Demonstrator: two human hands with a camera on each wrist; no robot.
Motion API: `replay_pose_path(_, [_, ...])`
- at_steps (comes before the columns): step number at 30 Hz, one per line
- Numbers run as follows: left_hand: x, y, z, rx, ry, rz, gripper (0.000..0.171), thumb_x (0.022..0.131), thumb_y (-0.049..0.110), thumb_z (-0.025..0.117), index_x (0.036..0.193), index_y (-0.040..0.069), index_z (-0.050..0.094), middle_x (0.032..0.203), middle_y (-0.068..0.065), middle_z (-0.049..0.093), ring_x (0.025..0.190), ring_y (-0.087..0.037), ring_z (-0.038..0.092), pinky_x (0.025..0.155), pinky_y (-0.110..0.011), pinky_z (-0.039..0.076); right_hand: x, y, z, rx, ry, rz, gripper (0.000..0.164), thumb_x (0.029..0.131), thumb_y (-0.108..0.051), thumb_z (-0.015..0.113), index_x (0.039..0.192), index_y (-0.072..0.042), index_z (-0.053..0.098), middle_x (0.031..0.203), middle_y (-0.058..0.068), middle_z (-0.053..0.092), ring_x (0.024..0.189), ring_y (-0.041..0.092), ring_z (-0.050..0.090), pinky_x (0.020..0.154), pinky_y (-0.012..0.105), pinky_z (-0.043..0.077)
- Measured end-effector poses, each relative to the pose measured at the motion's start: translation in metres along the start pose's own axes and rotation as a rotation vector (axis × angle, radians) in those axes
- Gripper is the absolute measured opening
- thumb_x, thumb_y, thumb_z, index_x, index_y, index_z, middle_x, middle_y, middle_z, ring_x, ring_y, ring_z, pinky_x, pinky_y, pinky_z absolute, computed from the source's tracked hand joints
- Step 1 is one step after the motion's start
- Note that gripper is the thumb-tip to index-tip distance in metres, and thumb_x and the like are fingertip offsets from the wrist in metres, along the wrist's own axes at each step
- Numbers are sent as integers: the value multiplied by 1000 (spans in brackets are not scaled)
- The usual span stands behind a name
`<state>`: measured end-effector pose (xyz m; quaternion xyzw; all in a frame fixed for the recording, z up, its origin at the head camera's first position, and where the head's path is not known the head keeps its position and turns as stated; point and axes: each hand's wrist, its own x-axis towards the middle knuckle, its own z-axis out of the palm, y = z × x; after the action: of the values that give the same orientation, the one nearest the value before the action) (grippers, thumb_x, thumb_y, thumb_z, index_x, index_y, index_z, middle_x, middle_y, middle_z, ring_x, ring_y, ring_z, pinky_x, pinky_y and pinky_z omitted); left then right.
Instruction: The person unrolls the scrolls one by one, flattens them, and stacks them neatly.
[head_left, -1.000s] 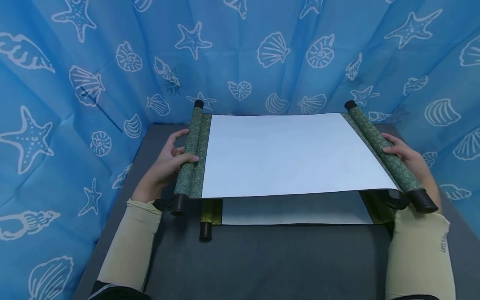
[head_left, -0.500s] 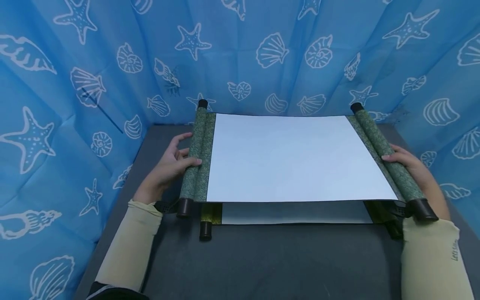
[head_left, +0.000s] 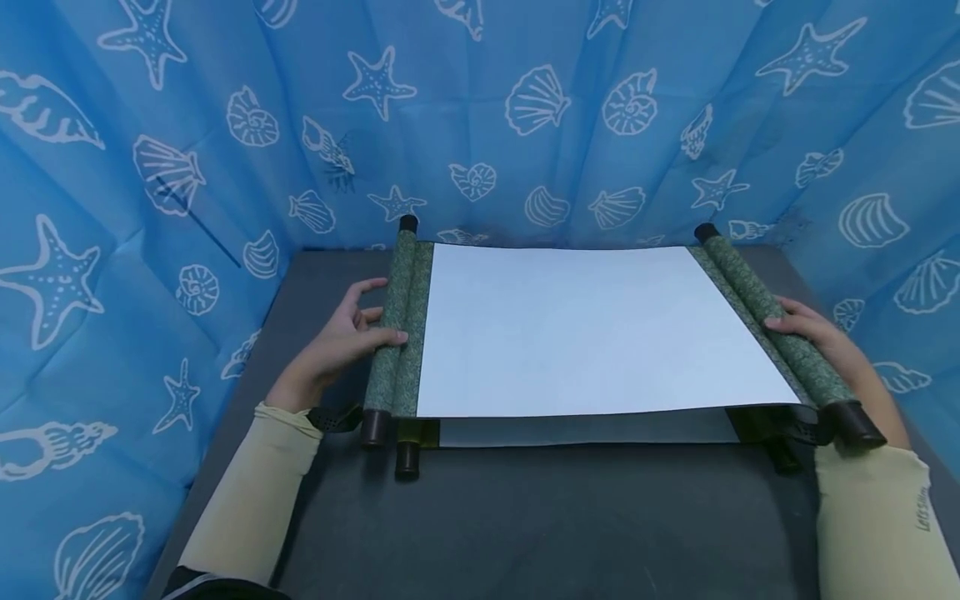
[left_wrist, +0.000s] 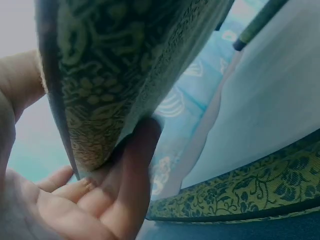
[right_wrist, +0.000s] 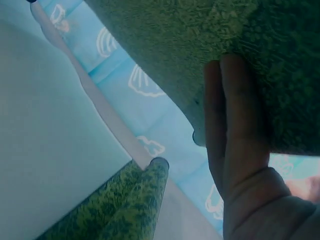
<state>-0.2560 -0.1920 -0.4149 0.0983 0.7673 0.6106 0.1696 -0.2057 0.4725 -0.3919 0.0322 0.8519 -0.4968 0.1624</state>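
Note:
A partly unrolled scroll [head_left: 592, 333] with blank white paper and green patterned ends is held level above the table. My left hand [head_left: 337, 350] grips its left roll, thumb on top and fingers underneath. At the right roll, my right hand [head_left: 825, 337] holds on with the thumb over it; in the right wrist view, straight fingers [right_wrist: 240, 110] lie along the underside. Beneath is a second scroll [head_left: 570, 429] with yellow-green ends, lying spread on the table. Most of it is hidden by the upper one in the head view; the left wrist view shows its patterned border [left_wrist: 250, 185].
The dark grey table [head_left: 525, 517] extends in front of the scrolls. A blue curtain [head_left: 465, 108] with white shells and starfish hangs behind and along both sides, close to the scroll's far edge. Dark knobs [head_left: 377, 427] stick out from the roll ends.
The upper scroll has come down and toward me, covering more of the lower scroll. Both hands moved with it, keeping their grip; the right hand also shifted slightly outward.

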Motion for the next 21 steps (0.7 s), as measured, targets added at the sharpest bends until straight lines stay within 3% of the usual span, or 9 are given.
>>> replay_pose_path(3, [0,-3,0,1,-20,-7,99,96,21,81,167,31,12,152,-30,51,124,-41,61,117,-57,40,-3,8,3,14,12,-56,81,112,-39,37,168,-14,-17,170,18,-34,153,50,-32,117,82,-15])
replay_pose_path(5, [0,-4,1,0,-26,-17,100,95,21,81,167,32,12,150,-29,53,127,-47,59,120,-61,37,-3,12,5,30,19,-82,80,112,-38,39,170,-22,-13,173,13,-32,154,48,-31,117,82,-16])
replay_pose_path(10, [0,-7,1,36,-10,-52,98,94,28,83,168,31,18,171,-27,24,160,-43,25,126,-70,24,-2,16,4,-5,13,-116,76,112,-37,36,171,-26,-10,175,12,-28,155,51,-27,117,82,-13])
replay_pose_path(12, [0,-8,1,40,-8,-57,97,94,29,83,168,30,21,172,-26,22,162,-43,20,125,-71,24,-3,19,4,-22,7,-125,73,112,-35,34,171,-28,-10,175,9,-27,156,50,-26,117,82,-13])
replay_pose_path(13, [1,-9,2,41,-9,-60,96,94,30,83,168,30,22,171,-26,26,161,-43,24,125,-71,26,-5,21,3,-23,10,-132,71,113,-34,33,171,-30,-9,177,1,-22,159,44,-25,121,79,-12])
replay_pose_path(16, [3,-11,4,46,-21,-64,93,94,29,83,167,28,26,161,-24,41,151,-43,39,121,-67,33,-11,29,3,-36,26,-169,65,115,-28,30,170,-39,-3,169,-31,-4,162,9,-17,126,69,-14])
replay_pose_path(18, [3,-11,6,54,-31,-67,92,94,29,83,167,27,27,155,-24,48,145,-43,46,119,-65,37,-14,35,2,-51,41,-193,63,116,-24,28,169,-41,-1,157,-41,8,154,-10,-6,131,54,-13])
replay_pose_path(19, [4,-11,7,59,-36,-69,92,94,30,83,167,26,27,153,-24,49,143,-43,47,118,-64,38,-16,36,2,-56,48,-193,63,116,-24,27,169,-41,-1,153,-42,12,150,-13,-3,131,51,-12])
replay_pose_path(21, [3,-12,8,65,-41,-68,92,95,29,82,168,25,26,153,-25,48,144,-44,46,118,-63,39,-17,37,1,-46,47,-161,64,115,-28,28,170,-38,-3,158,-41,4,157,-5,-11,130,55,-15])
